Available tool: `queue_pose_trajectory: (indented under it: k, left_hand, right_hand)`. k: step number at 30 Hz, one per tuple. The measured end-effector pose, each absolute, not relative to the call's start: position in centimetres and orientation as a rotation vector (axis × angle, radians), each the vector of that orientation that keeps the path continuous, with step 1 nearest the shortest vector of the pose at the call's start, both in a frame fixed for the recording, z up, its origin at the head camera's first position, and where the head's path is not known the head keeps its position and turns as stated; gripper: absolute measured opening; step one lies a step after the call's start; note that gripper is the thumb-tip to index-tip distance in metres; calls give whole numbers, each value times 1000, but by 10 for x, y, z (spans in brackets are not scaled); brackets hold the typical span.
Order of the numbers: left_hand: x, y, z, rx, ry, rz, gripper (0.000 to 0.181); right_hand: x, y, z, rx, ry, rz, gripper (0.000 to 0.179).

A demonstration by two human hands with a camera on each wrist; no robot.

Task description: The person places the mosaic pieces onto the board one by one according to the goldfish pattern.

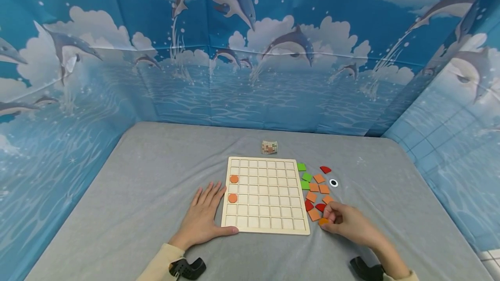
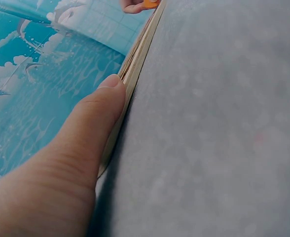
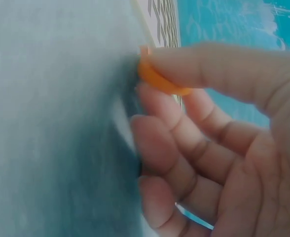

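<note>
A pale wooden grid board lies on the grey cloth, with one orange disc and a second orange disc in its left column. Spread flat at the board's left side is my left hand, its thumb along the front left corner. My right hand, near the front right corner, pinches another orange disc between thumb and fingers. Close by lie loose orange squares, red quarter pieces and green squares.
Behind the board lies a small printed card with a coloured grid. A white ring with a black centre and a red piece lie at the pile's outer right. A dolphin-print curtain surrounds the grey-covered table.
</note>
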State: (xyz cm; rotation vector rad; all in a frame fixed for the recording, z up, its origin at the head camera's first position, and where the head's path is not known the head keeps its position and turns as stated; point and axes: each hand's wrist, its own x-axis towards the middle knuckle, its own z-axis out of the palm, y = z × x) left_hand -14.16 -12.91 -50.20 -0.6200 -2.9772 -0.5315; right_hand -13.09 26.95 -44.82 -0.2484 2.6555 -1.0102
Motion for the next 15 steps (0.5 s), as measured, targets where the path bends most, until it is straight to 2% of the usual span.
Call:
queue_pose_trajectory:
  k: [15]
  left_hand:
    - [-141, -129, -502, -627, -2973, -518, 117]
  right_hand:
    - [-142, 242, -443, -152, 2602, -1253, 30]
